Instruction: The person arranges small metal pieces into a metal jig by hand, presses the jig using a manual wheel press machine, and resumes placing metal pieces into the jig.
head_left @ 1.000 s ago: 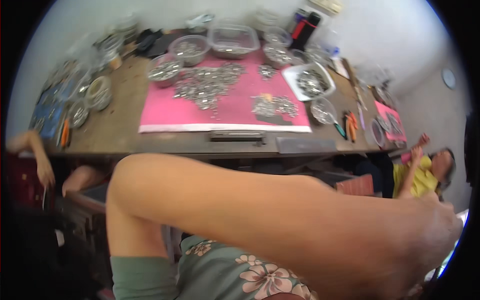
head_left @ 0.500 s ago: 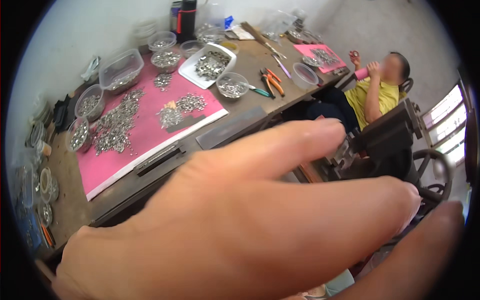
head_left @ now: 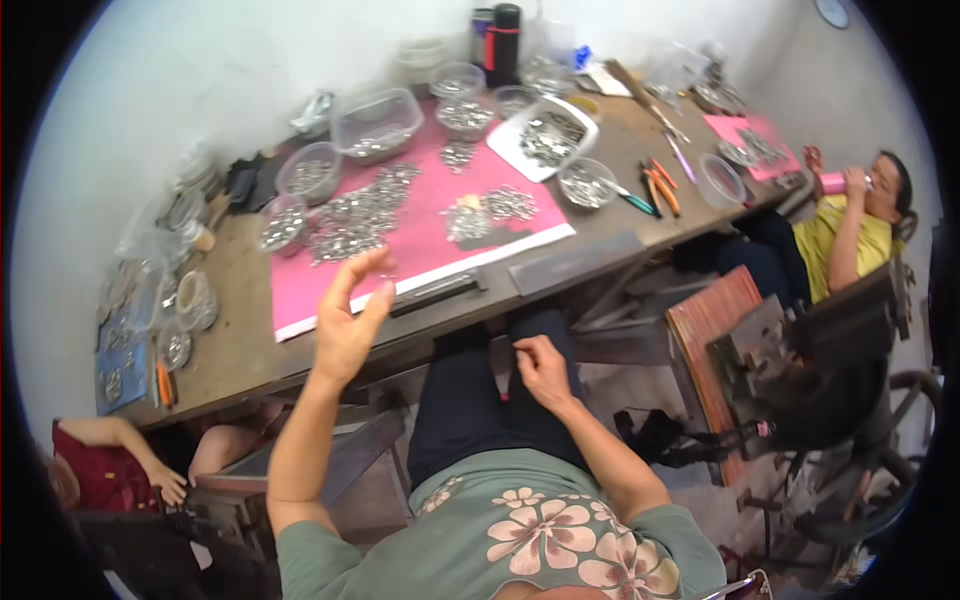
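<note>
My left hand [head_left: 350,312] is raised at the front edge of the pink mat [head_left: 420,225]. Its thumb and forefinger curve toward each other with a gap, and I see nothing gripped between them. Behind it, a spread pile of small silvery metal pieces [head_left: 365,215] covers the mat's left part. Two smaller heaps of metal pieces [head_left: 490,212] lie farther right. My right hand [head_left: 545,372] rests low over my thigh, fingers curled in; whether they hold anything is hidden. Beside it, between my legs, shows a narrow grey thing with a red end [head_left: 503,380].
Clear plastic tubs [head_left: 310,172] and a white tray [head_left: 505,145] of metal pieces line the mat. Orange-handled pliers [head_left: 660,190] lie to the right. One person in yellow [head_left: 835,240] holds a pink bottle at far right; another person's hand [head_left: 170,485] shows at lower left.
A large hand filling the foreground has drawn back from the camera. The view has shifted, so the table sits farther right and my lap and both hands now show.
</note>
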Demonstrator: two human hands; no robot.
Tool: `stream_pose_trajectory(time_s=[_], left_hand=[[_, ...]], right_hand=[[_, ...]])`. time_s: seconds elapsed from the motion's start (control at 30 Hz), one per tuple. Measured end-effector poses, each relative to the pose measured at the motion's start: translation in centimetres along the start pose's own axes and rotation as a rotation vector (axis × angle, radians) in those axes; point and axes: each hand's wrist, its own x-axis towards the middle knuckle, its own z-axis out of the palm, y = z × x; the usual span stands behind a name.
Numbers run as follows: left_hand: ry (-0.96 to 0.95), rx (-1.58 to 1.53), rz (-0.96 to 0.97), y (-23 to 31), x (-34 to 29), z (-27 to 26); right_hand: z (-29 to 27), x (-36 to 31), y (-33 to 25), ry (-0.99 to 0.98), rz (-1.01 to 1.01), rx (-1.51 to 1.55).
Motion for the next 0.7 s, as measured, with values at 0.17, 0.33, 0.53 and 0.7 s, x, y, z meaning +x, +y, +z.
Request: stream_pose_trajectory(time_s=[0.17, 0.33, 0.53, 0.7], left_hand=[[0.181, 0.708, 0.071, -8.2, -5.0, -0.6], [0.217, 0.751, 0.078, -10.3, -4.6, 1.3], [0.199, 0.723, 0.062, -10.2, -4.1, 1.0], [0.157, 0.68, 0.09, -10.3, -3.2, 1.4]], right_hand=[[-4.4, 4.9, -5.5, -0.074, -0.029, 0.097], [-3.2, 12.1, -7.3, -0.296, -0.126, -0.035], [-1.1, 16.6, -8.4, -0.686, -0.228, -0.203], [-2.0, 16.5, -7.7, -0.648, -0.203, -0.113]])
